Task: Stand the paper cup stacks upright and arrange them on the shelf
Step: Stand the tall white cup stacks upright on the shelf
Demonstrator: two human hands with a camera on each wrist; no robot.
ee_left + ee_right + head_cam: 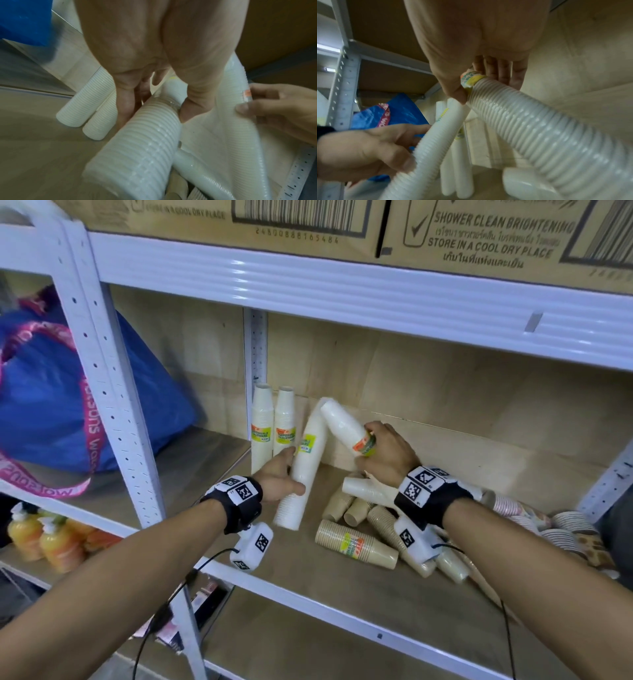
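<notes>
Hands each grasp a ribbed, plastic-sleeved white paper cup stack: left hand (274, 479) a long tilted one (306, 463), right hand (387, 453) a shorter one (344, 424).

A white metal shelving unit (113, 392) backed by plywood (428, 378) is seen, with cardboard boxes (308, 220) stored on top.

The left hand (279, 474) holds a long white cup stack (306, 463) that leans over. The right hand (385, 453) holds another white cup stack (344, 426), tilted too. Two cup stacks (274, 426) stand up at the back of the shelf (342, 604). Brown cup stacks (356, 544) lie on their sides near the right hand.
</notes>
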